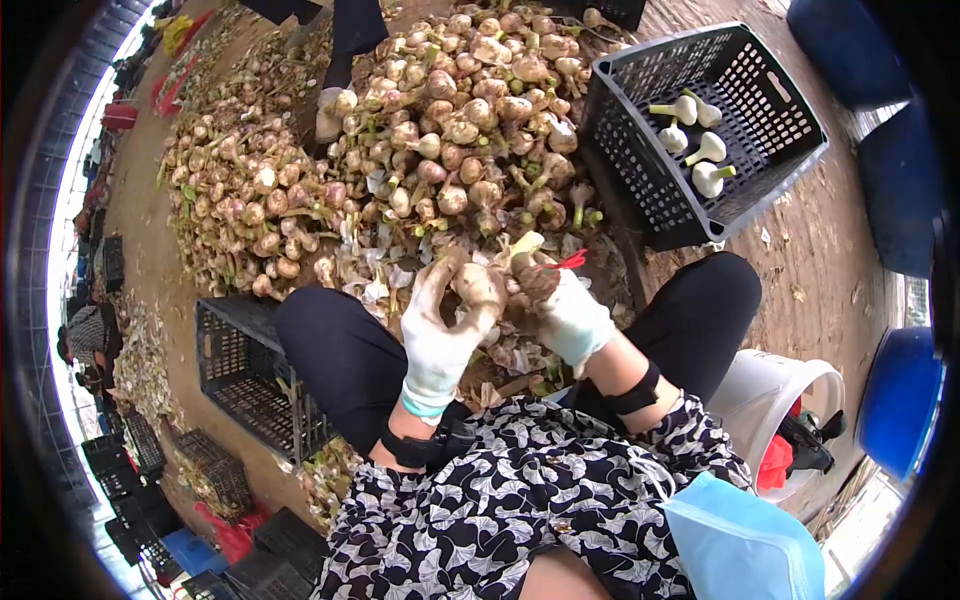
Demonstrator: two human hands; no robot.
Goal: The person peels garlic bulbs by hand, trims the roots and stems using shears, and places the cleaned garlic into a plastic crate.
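Observation:
My left hand [438, 330], in a soiled white glove, curls its fingers and thumb round a brownish garlic bulb [480, 285] in front of my lap. Close beside it, my right hand [572, 318], gloved too, is closed; its fingertips look dark with dirt. Something thin and red [570, 260] sticks out at the right fingers, and what that hand grips is hard to make out. A pale green stem [527, 242] rises between the hands. Just beyond them lies a big heap of unpeeled garlic [460, 130] with roots and cut stems.
A black plastic crate [650, 215] at the upper right holds several clean white garlic bulbs [708, 150]. Another black crate [250, 330] lies by my left knee. To my right stand a white bucket [745, 390] and blue barrels [900, 400]. Loose skins litter the ground.

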